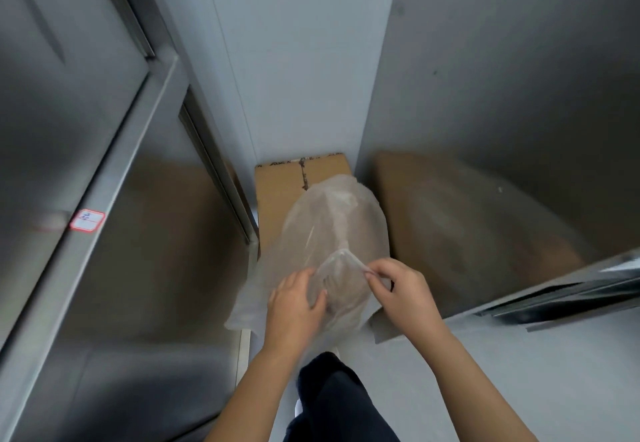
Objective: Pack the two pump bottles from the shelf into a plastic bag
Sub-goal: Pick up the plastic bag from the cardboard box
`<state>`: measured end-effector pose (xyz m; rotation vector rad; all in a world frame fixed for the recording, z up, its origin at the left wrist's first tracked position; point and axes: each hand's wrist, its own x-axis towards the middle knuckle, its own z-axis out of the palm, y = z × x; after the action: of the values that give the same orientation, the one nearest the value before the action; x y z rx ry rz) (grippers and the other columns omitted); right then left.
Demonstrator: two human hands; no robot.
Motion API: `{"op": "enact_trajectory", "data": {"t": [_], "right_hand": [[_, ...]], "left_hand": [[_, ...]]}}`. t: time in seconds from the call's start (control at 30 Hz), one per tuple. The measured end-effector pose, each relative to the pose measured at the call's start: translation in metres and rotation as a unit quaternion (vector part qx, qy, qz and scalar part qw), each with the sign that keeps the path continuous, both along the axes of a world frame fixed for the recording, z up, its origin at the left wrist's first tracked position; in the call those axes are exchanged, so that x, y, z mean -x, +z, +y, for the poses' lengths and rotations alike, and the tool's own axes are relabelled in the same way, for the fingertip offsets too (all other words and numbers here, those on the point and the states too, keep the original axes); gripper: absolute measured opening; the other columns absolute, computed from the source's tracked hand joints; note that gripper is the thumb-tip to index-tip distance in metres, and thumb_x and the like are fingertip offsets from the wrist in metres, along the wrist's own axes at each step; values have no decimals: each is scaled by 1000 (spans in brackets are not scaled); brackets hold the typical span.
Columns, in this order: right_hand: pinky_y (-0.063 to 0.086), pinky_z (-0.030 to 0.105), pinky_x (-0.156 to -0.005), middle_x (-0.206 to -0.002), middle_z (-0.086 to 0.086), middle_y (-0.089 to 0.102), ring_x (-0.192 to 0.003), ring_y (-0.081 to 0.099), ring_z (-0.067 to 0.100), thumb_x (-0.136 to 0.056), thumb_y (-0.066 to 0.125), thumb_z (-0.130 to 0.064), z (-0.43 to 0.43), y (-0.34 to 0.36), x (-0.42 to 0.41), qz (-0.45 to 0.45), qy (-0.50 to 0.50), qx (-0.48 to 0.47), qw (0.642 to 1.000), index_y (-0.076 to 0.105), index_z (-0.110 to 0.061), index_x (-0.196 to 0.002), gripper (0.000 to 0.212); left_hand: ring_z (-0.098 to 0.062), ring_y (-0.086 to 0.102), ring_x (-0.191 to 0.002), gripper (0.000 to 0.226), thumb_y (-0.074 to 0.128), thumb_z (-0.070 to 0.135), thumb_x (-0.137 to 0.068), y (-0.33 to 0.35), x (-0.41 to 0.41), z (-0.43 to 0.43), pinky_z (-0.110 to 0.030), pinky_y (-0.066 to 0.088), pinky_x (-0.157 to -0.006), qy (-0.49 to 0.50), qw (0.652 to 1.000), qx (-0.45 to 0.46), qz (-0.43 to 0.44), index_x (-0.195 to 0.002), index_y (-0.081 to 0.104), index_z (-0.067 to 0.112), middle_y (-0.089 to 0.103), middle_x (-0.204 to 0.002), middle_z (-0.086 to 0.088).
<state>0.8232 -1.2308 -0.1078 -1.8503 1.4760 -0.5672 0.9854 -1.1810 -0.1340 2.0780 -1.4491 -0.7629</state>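
Pretty dim, flat grey light, no hard shadows anywhere. Whole frame is soft with motion blur, worst on the brushed steel cabinet door [69, 130] at left. Wide-angle bends the straight edges outward near the corners. Faint sheen on the crinkly translucent plastic bag [332, 220].

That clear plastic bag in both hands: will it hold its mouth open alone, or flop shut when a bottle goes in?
Likely floppy: the plastic bag is thin, translucent and creased, draping limply. Its mouth probably closes if released, since the left hand and right hand are pinching its edges apart. It looks very light, and the film may be slippery.
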Motion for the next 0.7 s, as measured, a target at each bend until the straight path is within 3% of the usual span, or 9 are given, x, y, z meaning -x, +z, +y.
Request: {"op": "enact_trajectory", "data": {"t": [0.13, 0.3, 0.47, 0.57, 0.7], "right_hand": [[46, 15, -71, -83, -6, 65, -82, 59, 4, -87, 56, -20, 7, 26, 6, -35, -16, 19, 999, 65, -16, -84, 10], [48, 16, -76, -86, -8, 67, -85, 59, 1, -87, 56, -21, 9, 46, 17, -54, -22, 23, 998, 67, -17, -88, 12], [47, 15, -71, -78, -16, 65, -82, 58, -2, -87, 57, -19, 13, 53, 39, -72, -51, 25, 996, 64, -26, -80, 12], [47, 15, -69, -75, -17, 64, -80, 58, -5, -86, 58, -19, 19, 51, 49, -74, -66, 22, 995, 61, -34, -75, 19], [43, 6, -61, -74, -16, 64, -75, 58, -5, -86, 58, -18, 29, 45, 59, -79, -85, 26, 993, 60, -36, -72, 22]], "left_hand": [[-16, 49, -114, 35, 55, 27, -88, 2, 2, 7, -33, 38, -99, 24, 1000, 1, 3, -122, 52, 18, 56, -122, 2], [-19, 55, -100, 24, 55, 16, -86, 2, -5, 14, -34, 46, -85, 42, 999, 19, 28, -110, 59, 17, 60, -106, 1], [-8, 54, -83, 11, 55, 11, -87, 6, -14, 26, -11, 36, -63, 45, 996, 44, 64, -94, 62, 17, 59, -90, 6], [-5, 55, -84, 13, 57, 12, -86, 9, -17, 35, -11, 36, -63, 53, 992, 46, 107, -84, 59, 24, 61, -86, 12], [-7, 60, -84, 10, 57, 13, -86, 15, -13, 48, -18, 43, -65, 63, 982, 48, 173, -83, 62, 21, 66, -85, 7]]}}
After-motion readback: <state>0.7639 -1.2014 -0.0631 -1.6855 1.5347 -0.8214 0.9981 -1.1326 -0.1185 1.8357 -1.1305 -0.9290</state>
